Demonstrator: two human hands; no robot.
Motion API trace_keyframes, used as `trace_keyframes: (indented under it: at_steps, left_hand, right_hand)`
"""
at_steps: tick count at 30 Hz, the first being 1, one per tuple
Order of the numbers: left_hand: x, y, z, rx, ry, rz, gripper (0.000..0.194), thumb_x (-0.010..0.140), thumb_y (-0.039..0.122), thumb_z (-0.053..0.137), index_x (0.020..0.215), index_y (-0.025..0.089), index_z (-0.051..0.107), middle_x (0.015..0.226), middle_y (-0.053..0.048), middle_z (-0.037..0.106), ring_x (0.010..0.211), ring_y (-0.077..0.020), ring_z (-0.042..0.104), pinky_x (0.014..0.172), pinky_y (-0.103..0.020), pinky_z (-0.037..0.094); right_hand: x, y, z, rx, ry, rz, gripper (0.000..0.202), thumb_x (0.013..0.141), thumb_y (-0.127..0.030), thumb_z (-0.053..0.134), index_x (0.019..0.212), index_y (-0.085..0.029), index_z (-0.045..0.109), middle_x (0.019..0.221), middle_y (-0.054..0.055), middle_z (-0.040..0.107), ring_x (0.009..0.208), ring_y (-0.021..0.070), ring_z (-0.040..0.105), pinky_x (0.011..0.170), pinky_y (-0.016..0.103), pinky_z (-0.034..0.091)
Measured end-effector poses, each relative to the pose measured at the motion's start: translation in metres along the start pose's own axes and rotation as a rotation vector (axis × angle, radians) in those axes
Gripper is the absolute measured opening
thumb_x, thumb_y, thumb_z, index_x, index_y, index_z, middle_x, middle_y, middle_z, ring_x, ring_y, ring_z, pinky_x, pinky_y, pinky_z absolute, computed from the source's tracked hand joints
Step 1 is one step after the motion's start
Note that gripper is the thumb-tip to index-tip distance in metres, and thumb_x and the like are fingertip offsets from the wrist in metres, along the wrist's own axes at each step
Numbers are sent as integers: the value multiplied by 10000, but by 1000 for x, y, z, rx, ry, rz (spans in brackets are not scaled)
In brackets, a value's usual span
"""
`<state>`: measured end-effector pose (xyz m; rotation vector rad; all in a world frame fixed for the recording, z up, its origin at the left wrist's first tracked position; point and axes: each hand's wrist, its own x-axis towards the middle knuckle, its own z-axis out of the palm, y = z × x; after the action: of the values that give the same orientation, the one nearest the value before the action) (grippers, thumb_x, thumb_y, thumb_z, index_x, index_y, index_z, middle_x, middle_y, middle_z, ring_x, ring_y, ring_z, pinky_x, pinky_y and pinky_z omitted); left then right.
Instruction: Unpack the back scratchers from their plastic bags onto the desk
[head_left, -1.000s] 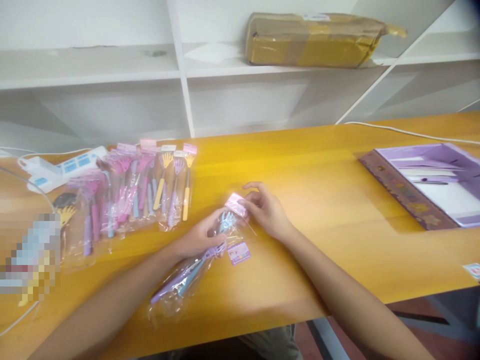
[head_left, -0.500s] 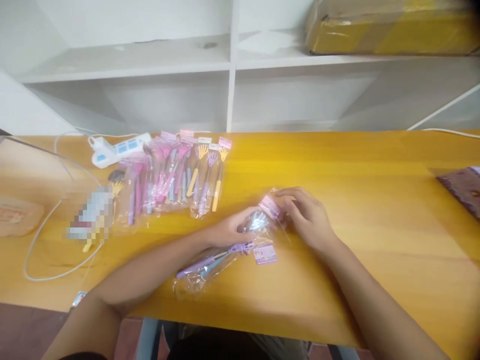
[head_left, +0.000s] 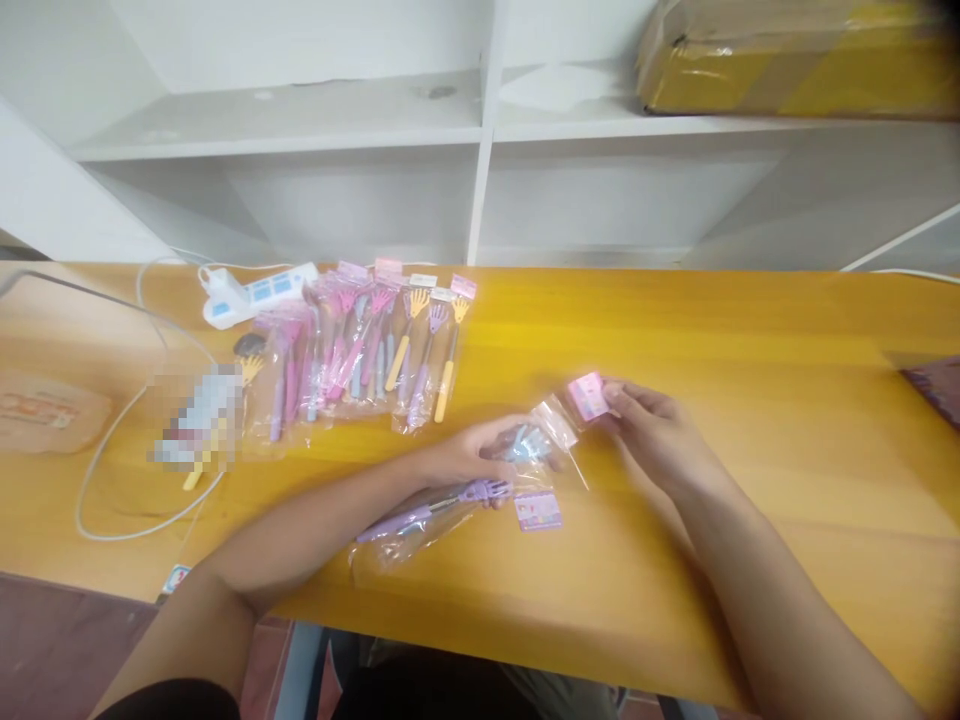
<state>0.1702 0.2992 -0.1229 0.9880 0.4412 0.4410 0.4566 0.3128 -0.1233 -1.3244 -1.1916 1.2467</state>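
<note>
My left hand [head_left: 484, 450] is closed around a clear plastic bag with a light blue hand-shaped back scratcher [head_left: 529, 444] inside. Just below it lies a purple back scratcher [head_left: 409, 521], its head against my left fingers; clear film surrounds its handle. A purple printed card [head_left: 538, 510] is beside that head. To the upper right, my right hand [head_left: 656, 430] pinches a small pink card [head_left: 587, 397] by its right edge, between thumb and fingers. The card is just beyond the bag's open-looking top [head_left: 555, 425]; whether they touch is hard to tell.
Several bagged back scratchers [head_left: 360, 350] in pink, purple, blue and yellow lie at the back left. A white power strip [head_left: 262, 293], a cable [head_left: 112, 440] and a blurred-out object [head_left: 195, 415] are on the left. A taped carton [head_left: 795, 60] sits on the shelf above.
My right hand has drawn the pink card up and to the right, away from the bag's top. My left hand keeps its hold on the bag. The camera view has shifted slightly.
</note>
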Motion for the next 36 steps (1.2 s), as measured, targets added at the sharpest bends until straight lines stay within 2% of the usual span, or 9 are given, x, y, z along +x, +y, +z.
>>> trace_keyframes:
  at_steps: [2, 4, 8, 13, 19, 24, 26, 31, 36]
  left_hand:
    - [0, 1, -3, -87, 33, -7, 876, 813, 313, 848, 1589, 243, 447, 1263, -192, 721, 636, -131, 672, 515, -226, 482]
    - [-1, 1, -6, -164, 65, 6, 907, 789, 311, 835, 1594, 236, 424, 1188, -170, 746, 538, -99, 615, 464, -218, 444]
    - [0, 2, -6, -221, 86, 38, 875, 787, 304, 810, 1576, 214, 443, 1109, -150, 756, 494, -90, 592, 434, -213, 408]
    - [2, -1, -4, -135, 35, -52, 701, 789, 333, 876, 1401, 148, 590, 958, -106, 748, 551, -126, 644, 509, -238, 474]
    - [1, 0, -4, -30, -90, -140, 642, 852, 406, 868, 1387, 181, 594, 1144, -175, 771, 711, -184, 735, 609, -271, 526]
    - [3, 3, -4, -1, -110, -190, 575, 893, 415, 830, 1363, 160, 618, 1069, -160, 780, 786, -200, 746, 608, -246, 521]
    - [3, 3, -4, 1, -100, -196, 564, 891, 409, 829, 1353, 156, 627, 1054, -149, 774, 794, -200, 741, 616, -247, 530]
    - [4, 2, -3, -7, -62, -207, 656, 878, 372, 843, 1447, 190, 573, 1082, -136, 762, 745, -180, 732, 624, -261, 552]
    - [4, 4, 0, -21, -80, -182, 651, 880, 370, 839, 1449, 180, 587, 1001, -108, 758, 694, -161, 705, 605, -259, 548]
  right_hand:
    - [0, -2, -7, -7, 1, 66, 496, 775, -691, 814, 851, -214, 696, 780, 41, 642, 679, 162, 588, 566, 262, 476]
    - [-4, -6, -8, -104, -137, 146, 497, 777, -681, 822, 845, -203, 705, 683, 16, 587, 594, 132, 529, 508, 239, 419]
    - [-16, -16, 9, -262, -407, 119, 470, 796, -634, 830, 960, -197, 777, 834, 75, 708, 695, 180, 620, 572, 280, 503]
    - [-28, -17, 33, -102, -296, -15, 632, 782, -601, 857, 1317, -293, 724, 1148, 84, 744, 928, 249, 710, 729, 338, 599]
    - [-25, -7, 46, -62, -139, 53, 425, 911, -641, 715, 969, -226, 786, 814, 41, 702, 658, 168, 616, 537, 269, 480]
    - [-8, -9, 22, 124, 356, -109, 398, 905, -620, 734, 958, -226, 718, 864, 34, 681, 720, 157, 620, 610, 269, 520]
    - [-2, -10, 13, 190, 452, -180, 392, 914, -628, 717, 982, -242, 700, 891, 37, 676, 776, 160, 638, 665, 275, 535]
    - [5, -9, 6, 153, 120, -129, 480, 862, -699, 728, 1035, -252, 722, 965, 70, 711, 865, 214, 665, 760, 352, 552]
    - [2, -16, -10, 53, 317, -225, 588, 949, -773, 553, 1091, -240, 755, 1028, 89, 734, 917, 234, 681, 756, 357, 542]
